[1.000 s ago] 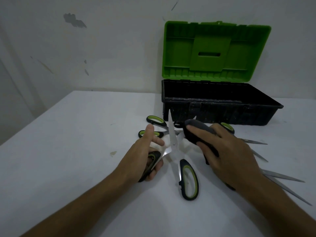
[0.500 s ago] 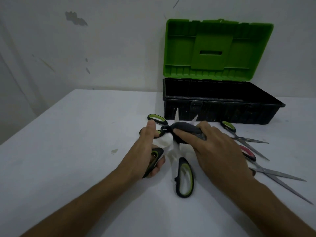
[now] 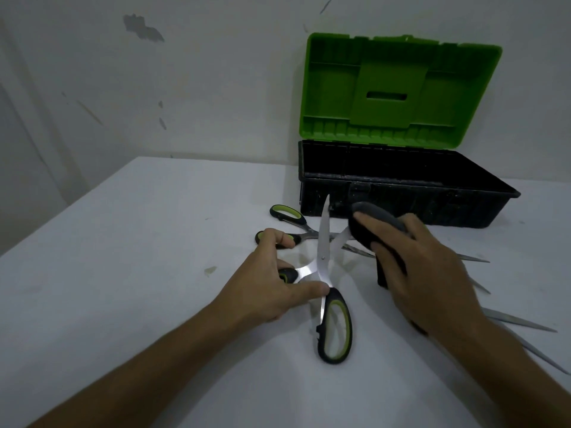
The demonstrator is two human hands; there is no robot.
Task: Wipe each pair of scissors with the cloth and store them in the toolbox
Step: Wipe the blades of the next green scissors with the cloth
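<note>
Spread-open black-and-green scissors [image 3: 335, 327] lie on the white table in front of me. My left hand [image 3: 275, 282] grips their left handle, thumb against the other handle near the pivot. Their two blades point up toward the toolbox. My right hand [image 3: 423, 267] holds a dark grey cloth [image 3: 375, 216] wrapped round the right blade. The toolbox [image 3: 401, 193] stands behind, its black tray open and its green lid [image 3: 395, 88] upright against the wall.
A second pair of green-handled scissors [image 3: 285, 213] lies behind my left hand. More scissor blades [image 3: 522, 324] stick out on the table to the right of my right arm. The table's left edge [image 3: 61, 211] runs diagonally.
The cloth slid from over both blades near the pivot out to the right blade's upper part. My left thumb moved onto the near handle.
</note>
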